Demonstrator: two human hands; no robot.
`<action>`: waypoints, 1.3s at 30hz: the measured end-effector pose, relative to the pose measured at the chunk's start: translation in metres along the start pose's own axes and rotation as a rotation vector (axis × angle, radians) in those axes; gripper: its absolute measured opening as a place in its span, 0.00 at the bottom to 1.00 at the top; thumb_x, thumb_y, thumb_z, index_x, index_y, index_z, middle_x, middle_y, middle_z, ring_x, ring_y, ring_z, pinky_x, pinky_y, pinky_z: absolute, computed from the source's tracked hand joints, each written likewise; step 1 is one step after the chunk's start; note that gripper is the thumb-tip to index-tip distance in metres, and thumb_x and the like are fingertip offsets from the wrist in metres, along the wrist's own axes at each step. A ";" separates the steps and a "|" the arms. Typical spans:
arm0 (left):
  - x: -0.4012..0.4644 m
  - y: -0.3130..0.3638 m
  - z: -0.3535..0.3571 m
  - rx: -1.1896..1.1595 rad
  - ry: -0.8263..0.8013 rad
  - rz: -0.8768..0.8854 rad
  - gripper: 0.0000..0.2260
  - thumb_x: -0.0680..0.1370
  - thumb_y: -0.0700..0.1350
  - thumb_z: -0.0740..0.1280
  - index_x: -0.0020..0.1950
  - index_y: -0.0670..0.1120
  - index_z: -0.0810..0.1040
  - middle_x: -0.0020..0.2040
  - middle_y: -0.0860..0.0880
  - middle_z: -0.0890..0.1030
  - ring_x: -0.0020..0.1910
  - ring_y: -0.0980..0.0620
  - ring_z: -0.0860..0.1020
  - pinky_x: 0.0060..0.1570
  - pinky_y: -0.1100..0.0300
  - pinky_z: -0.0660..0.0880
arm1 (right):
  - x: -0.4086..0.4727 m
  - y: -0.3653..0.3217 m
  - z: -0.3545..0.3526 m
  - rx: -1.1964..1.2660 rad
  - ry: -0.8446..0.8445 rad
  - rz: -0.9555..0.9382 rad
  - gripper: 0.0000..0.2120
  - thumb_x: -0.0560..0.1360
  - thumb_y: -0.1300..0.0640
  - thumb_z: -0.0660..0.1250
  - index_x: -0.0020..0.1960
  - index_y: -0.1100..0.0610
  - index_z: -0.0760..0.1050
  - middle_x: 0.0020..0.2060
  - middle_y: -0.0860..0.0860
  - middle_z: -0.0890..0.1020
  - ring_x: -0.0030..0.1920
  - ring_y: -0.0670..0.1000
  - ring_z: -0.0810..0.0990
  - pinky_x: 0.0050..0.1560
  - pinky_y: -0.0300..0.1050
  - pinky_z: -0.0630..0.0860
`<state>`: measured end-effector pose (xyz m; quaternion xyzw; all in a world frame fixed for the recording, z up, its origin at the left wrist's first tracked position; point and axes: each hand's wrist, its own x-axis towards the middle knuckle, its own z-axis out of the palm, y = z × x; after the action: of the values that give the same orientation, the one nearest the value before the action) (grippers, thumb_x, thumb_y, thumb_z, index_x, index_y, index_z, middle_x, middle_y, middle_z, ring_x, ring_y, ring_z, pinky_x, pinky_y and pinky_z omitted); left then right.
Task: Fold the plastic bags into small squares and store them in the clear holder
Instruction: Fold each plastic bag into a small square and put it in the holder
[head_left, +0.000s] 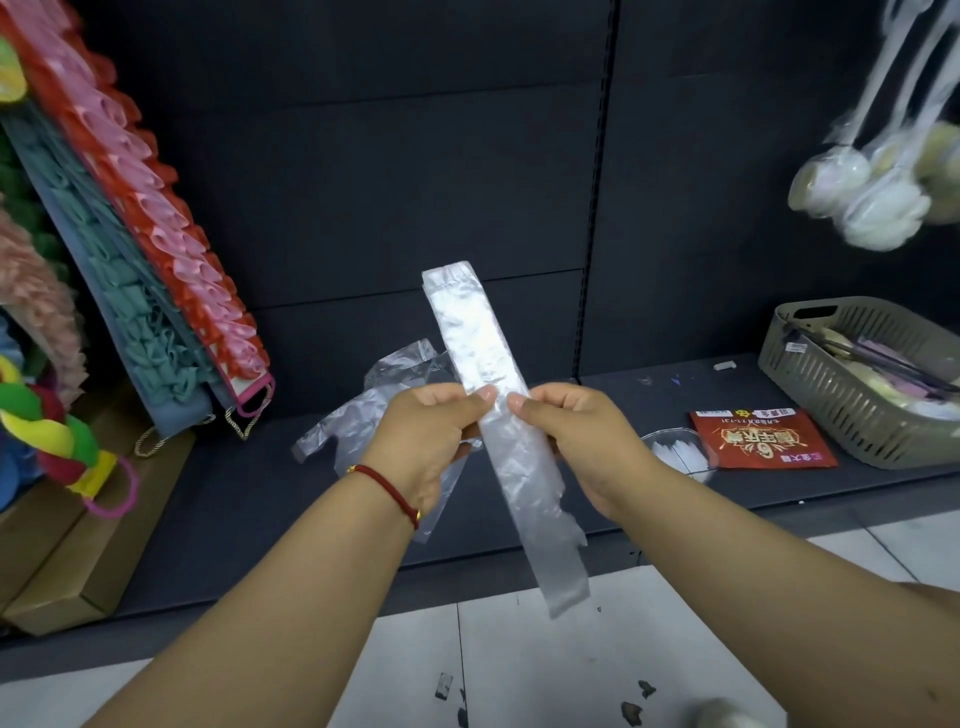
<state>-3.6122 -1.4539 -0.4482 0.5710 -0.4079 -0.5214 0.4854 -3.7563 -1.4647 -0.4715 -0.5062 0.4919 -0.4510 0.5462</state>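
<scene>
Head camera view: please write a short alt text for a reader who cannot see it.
Two hands, left hand and right hand, pinch a clear plastic bag folded into a long strip above a dark shelf. More plastic bags and a clear holder lie behind.

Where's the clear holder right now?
In the head view, the clear holder sits on the dark shelf at lower right, just past the right hand, partly under the red packet.
</scene>
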 end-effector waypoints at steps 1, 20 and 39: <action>0.000 -0.001 0.000 0.008 0.004 0.001 0.08 0.77 0.43 0.71 0.48 0.38 0.83 0.41 0.43 0.85 0.43 0.48 0.80 0.59 0.48 0.76 | 0.000 0.000 0.001 -0.020 0.010 -0.013 0.12 0.77 0.55 0.69 0.45 0.66 0.80 0.42 0.61 0.83 0.40 0.53 0.79 0.47 0.51 0.78; 0.008 -0.010 -0.017 0.629 -0.024 0.921 0.37 0.79 0.67 0.38 0.58 0.50 0.83 0.72 0.75 0.57 0.78 0.59 0.46 0.75 0.50 0.35 | 0.003 -0.029 -0.018 0.092 -0.123 0.129 0.11 0.77 0.62 0.66 0.37 0.61 0.81 0.33 0.55 0.81 0.35 0.53 0.79 0.42 0.45 0.75; -0.003 -0.003 0.006 -0.428 -0.189 0.125 0.21 0.74 0.49 0.66 0.59 0.34 0.77 0.50 0.36 0.82 0.49 0.40 0.82 0.54 0.45 0.79 | 0.006 -0.017 -0.013 0.004 -0.076 0.078 0.08 0.70 0.57 0.76 0.37 0.59 0.79 0.39 0.57 0.80 0.42 0.55 0.74 0.49 0.46 0.75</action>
<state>-3.6190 -1.4514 -0.4505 0.3775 -0.3664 -0.6161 0.5862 -3.7683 -1.4736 -0.4548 -0.5024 0.4889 -0.4109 0.5828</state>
